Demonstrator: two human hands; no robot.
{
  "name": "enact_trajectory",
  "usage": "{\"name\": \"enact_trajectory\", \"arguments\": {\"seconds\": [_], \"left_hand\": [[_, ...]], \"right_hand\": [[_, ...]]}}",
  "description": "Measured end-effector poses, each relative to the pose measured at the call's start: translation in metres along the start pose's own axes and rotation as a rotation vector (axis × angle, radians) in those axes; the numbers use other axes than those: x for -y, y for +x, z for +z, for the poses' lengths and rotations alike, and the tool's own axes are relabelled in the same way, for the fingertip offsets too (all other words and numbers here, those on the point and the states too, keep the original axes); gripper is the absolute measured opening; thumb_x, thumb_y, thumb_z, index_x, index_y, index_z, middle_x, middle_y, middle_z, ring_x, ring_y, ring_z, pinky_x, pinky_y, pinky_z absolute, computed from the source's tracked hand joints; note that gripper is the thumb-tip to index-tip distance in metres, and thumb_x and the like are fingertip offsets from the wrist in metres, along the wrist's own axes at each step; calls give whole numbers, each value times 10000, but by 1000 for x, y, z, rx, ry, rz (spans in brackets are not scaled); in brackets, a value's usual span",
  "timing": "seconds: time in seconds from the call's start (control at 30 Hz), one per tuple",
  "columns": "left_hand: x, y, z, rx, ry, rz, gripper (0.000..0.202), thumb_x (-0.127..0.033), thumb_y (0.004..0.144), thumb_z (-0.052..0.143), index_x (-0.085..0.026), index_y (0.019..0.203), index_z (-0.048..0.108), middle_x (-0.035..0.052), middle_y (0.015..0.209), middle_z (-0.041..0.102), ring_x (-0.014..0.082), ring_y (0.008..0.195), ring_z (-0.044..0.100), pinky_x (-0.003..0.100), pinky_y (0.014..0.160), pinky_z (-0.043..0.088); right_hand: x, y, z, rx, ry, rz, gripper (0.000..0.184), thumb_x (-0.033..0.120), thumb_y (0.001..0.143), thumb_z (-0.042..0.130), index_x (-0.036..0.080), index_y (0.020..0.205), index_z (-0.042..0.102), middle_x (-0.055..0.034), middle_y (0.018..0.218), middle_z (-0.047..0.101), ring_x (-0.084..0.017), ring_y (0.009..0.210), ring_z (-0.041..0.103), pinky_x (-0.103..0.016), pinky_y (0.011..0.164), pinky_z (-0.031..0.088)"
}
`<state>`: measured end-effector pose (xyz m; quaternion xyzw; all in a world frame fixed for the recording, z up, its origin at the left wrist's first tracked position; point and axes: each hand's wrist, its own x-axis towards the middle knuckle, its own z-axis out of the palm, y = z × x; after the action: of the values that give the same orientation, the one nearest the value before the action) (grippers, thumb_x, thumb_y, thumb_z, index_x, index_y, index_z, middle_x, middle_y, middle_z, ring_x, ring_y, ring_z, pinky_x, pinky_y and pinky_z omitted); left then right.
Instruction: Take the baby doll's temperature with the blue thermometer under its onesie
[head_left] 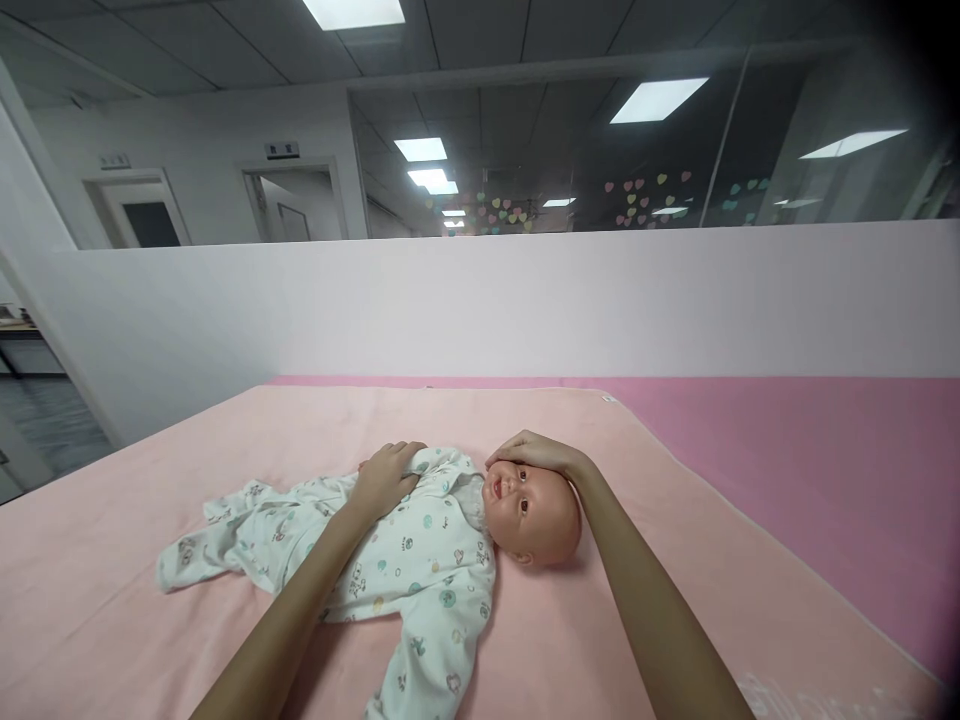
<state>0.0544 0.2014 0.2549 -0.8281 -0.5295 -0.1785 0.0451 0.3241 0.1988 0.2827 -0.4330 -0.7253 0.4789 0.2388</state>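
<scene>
Office-like place, with panel lights (pixel 354 12), door signs (pixel 281 151)

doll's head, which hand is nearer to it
Right. The right hand curves against the far side of the doll's head, touching it; the left hand rests on the doll's patterned outfit at the torso, apart from the head.

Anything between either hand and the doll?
Only clothing, under the left hand: it lies on the patterned outfit over the doll's torso. Nothing visible stands between the right hand and the doll's bare head; that hand curves along its far side.
</scene>
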Motion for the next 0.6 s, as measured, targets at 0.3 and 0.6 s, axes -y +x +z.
{"name": "enact_trajectory", "arguments": {"seconds": [0.3, 0.6], "left_hand": [[1, -1, 0, 4, -24, 2, 392, -226, 703, 416, -273, 1091, 439, 5, 1020, 538, 187, 967, 451, 289, 759, 363], [0, -2, 1, -21, -35, -20, 402, -208, 691, 422, -286, 1085, 439, -2, 1014, 541, 185, 963, 449, 284, 743, 354]], "right_hand": [[-2, 4, -5, 28, -113, -21, 236, 234, 649, 456, 142, 710, 665, -13, 792, 648, -157, 783, 539, -240, 685, 407], [2, -2, 0, -13, 28, 32, 282, 352, 637, 545, 153, 788, 677, -23, 796, 655, -173, 800, 548, -264, 726, 404]]}}
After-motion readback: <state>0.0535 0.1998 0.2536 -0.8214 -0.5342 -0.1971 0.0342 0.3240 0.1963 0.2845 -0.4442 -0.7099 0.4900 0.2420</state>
